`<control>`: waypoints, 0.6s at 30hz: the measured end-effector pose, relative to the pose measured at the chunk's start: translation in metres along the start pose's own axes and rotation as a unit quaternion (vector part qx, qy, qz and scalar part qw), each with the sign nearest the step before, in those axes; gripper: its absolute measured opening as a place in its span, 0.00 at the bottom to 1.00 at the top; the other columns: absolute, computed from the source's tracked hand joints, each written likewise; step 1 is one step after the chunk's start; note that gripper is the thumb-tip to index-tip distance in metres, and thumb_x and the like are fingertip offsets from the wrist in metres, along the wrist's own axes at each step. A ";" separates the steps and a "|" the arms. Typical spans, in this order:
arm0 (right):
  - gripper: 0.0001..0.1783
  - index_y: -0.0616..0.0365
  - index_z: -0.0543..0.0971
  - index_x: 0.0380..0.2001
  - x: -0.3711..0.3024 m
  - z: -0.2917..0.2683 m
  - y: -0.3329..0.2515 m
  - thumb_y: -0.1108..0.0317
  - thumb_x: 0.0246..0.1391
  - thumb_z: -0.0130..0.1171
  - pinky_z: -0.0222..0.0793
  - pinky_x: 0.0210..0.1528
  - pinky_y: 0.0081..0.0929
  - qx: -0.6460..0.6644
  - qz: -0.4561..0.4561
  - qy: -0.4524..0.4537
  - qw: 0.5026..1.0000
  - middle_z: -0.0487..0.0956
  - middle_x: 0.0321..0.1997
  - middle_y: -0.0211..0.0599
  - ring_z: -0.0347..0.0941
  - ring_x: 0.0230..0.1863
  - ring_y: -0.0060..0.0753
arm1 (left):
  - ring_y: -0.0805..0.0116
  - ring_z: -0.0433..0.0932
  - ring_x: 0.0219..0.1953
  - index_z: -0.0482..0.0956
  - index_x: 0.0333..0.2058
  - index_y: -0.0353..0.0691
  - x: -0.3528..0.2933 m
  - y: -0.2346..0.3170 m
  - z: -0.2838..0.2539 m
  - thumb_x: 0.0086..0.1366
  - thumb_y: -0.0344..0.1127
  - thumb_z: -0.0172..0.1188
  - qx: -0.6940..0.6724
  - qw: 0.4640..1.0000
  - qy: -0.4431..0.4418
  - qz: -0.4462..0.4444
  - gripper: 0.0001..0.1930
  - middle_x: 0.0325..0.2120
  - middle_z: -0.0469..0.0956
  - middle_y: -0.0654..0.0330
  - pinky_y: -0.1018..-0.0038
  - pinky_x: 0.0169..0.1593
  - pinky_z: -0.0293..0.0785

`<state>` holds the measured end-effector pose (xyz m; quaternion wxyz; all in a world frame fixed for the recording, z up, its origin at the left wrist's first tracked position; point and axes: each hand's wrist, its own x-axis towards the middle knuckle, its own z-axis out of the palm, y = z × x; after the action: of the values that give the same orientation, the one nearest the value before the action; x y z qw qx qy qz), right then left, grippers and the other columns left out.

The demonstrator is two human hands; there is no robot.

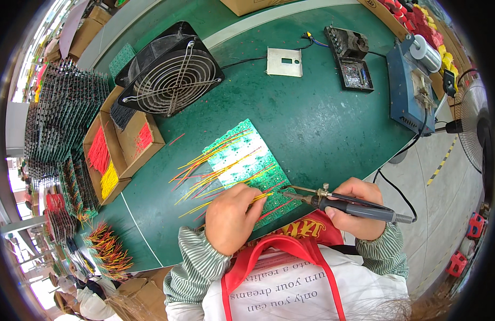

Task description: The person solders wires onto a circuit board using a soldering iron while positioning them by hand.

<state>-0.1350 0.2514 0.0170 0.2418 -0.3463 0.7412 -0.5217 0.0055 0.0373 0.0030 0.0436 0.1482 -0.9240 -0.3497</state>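
A green circuit board panel (247,155) lies at a slant on the table in front of me. Rows of red and yellow wires (218,174) run from it, their loose ends pointing left. Over the panel's near part, my left hand (231,216) is closed, pinching yellow wire (263,196) between thumb and fingertips. My right hand (359,206) grips a soldering iron (384,213) with a thin solder feed tube fixed above it. Its tip is at the board, just right of the left fingertips; whether it touches cannot be made out.
A black fan (175,72) stands at the far left, beside a cardboard box (135,166) of red, yellow and black wires. Stacked boards (65,117) rise further left; a wired board (105,251) lies nearer. At right are a blue solder station (408,85) and black tray (354,75).
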 end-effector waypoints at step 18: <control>0.10 0.61 0.74 0.26 0.002 -0.002 0.000 0.72 0.42 0.65 0.65 0.21 0.18 0.003 -0.014 0.008 1.000 0.78 0.19 0.33 0.73 0.18 0.20 | 0.62 0.75 0.23 0.78 0.28 0.34 0.005 -0.002 0.006 0.55 0.30 0.63 0.008 1.000 -0.013 -0.008 0.06 0.23 0.75 0.56 0.71 0.27 0.70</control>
<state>-0.1379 0.2510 0.0178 0.2291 -0.3518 0.7363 -0.5307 -0.0004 0.0385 -0.0031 0.0273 0.1514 -0.9261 -0.3445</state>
